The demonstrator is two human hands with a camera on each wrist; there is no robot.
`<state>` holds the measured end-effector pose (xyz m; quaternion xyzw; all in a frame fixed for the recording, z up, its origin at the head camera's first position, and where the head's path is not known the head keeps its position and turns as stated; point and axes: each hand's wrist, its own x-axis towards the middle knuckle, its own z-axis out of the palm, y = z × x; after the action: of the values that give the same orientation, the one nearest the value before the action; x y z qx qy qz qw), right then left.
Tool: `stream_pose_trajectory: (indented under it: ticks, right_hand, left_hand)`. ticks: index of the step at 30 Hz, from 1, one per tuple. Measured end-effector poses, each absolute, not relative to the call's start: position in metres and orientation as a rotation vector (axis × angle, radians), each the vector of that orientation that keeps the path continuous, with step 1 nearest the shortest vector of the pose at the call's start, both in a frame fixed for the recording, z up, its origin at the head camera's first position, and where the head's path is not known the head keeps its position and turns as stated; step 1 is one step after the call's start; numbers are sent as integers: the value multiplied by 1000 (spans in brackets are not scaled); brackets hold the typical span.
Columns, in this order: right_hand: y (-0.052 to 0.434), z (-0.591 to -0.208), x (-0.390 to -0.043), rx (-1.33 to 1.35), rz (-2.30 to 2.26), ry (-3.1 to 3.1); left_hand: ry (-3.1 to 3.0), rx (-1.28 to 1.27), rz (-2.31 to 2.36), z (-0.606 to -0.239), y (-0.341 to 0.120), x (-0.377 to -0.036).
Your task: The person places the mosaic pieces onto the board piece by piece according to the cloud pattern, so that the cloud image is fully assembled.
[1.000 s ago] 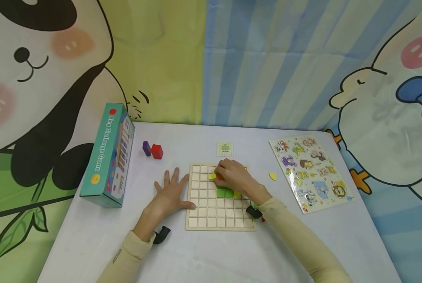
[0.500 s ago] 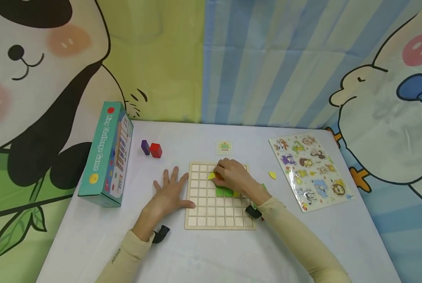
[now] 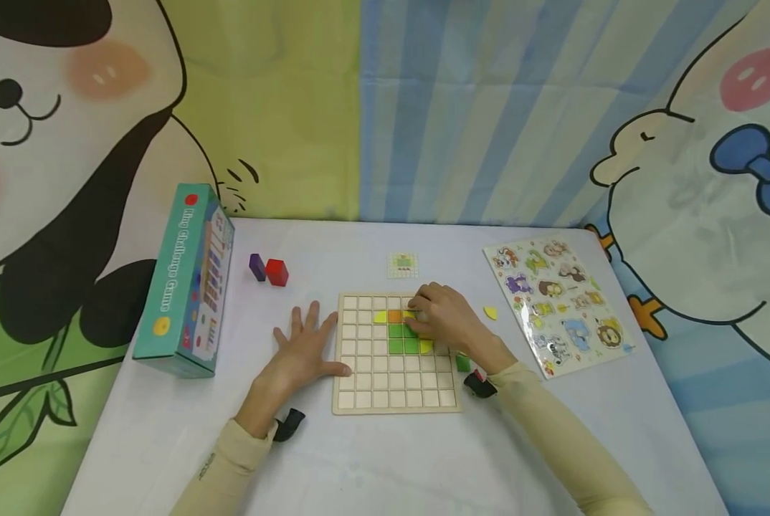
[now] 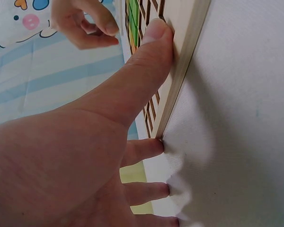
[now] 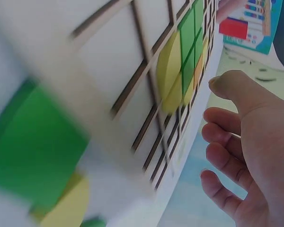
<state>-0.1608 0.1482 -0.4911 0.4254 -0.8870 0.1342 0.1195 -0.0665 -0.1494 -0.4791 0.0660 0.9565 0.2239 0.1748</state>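
Head view, ref. landmark = grid board (image 3: 394,401), a square wooden tray lying flat on the white table (image 3: 372,466).

1. Right hand (image 3: 446,319): rests over the board's far-right cells, fingers bent down toward a yellow piece (image 3: 409,314) just right of the orange tile (image 3: 394,316). Fingertips cover most of that piece; whether they pinch it or only press it can't be told. Right wrist view shows the fingers loosely curled w/ nothing visibly enclosed.
2. Left hand (image 3: 307,351): flat on the table at the board's left edge, fingers spread and straight. Left wrist view: thumb (image 4: 146,61) presses against the board's rim (image 4: 187,71), so this hand braces the board; it holds nothing.
3. Pieces on board: yellow piece (image 3: 380,316) left of the orange tile; green tiles (image 3: 403,338) directly below it, toward the near edge; another yellow piece (image 3: 426,347) at the green block's right corner.
4. Key relation: the covered yellow piece lies straight under the right fingertips, in line w/ the orange tile along the board's row axis. Right hand is on it; left hand is well apart, on the board's opposite side.
5. Off board: green block (image 3: 463,362) just beside the board's right edge, near the right wrist; loose yellow piece (image 3: 490,312) further right.
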Motion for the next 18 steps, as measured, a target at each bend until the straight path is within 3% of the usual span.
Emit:
stream_pose_trajectory:
  ticks: [18]
  right_hand:
    - [229, -495, -145, 1026, 413, -2675]
  left_hand:
    - [2690, 191, 668, -482, -151, -69]
